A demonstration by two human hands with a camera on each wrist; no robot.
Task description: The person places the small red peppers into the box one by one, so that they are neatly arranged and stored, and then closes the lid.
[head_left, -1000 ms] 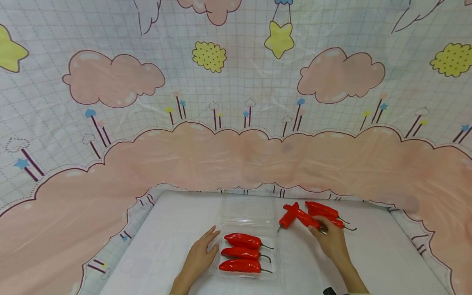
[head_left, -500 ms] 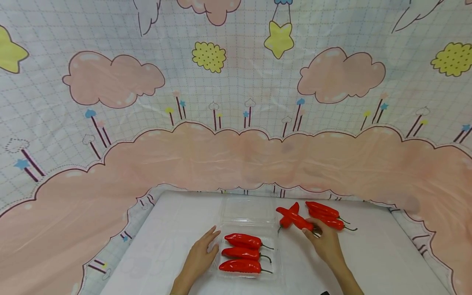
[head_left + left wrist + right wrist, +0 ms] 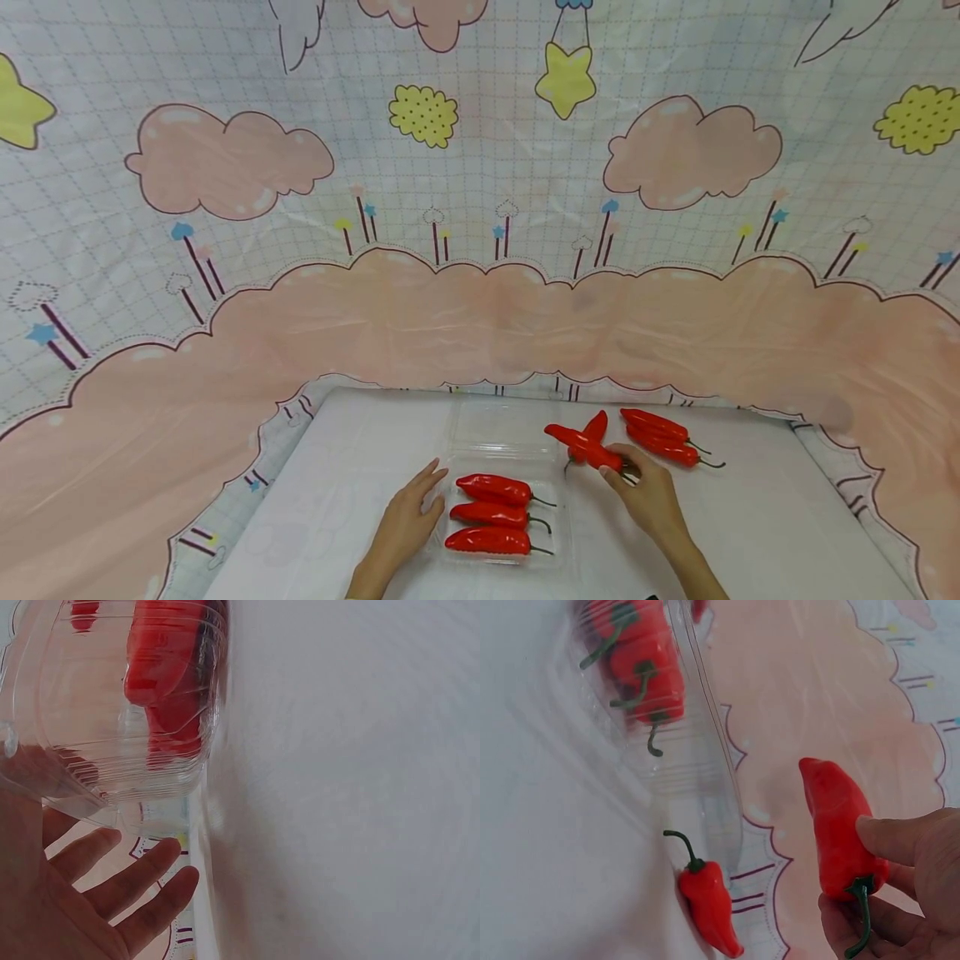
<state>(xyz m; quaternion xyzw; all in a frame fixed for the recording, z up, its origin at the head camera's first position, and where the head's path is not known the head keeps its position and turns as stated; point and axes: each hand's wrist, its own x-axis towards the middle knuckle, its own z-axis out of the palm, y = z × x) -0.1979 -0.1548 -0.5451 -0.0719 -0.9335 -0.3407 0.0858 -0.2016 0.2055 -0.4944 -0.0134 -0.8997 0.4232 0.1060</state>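
My right hand (image 3: 648, 496) pinches a red chili pepper (image 3: 587, 450) near its green stem end. In the right wrist view this pepper (image 3: 838, 832) hangs above the table, its tip pointing away from the hand. Three more red peppers (image 3: 491, 515) lie side by side in a clear plastic box (image 3: 564, 533), stems to the right. My left hand (image 3: 407, 517) is at the box's left side with fingers extended and loosely spread. From the left wrist view, its fingers (image 3: 139, 881) are close against the clear wall (image 3: 82, 697); whether they touch is hard to tell.
The box's clear lid (image 3: 506, 425) lies folded open toward the back. One loose pepper (image 3: 598, 423) lies behind the held one. Farther right, more red peppers (image 3: 663, 448) lie together on the white table (image 3: 750, 517). A patterned cloth (image 3: 480, 325) hangs behind.
My right hand has moved left and slightly toward me with the pepper, away from the group at right, so the pepper now crosses in front of the loose one. The left hand stays put.
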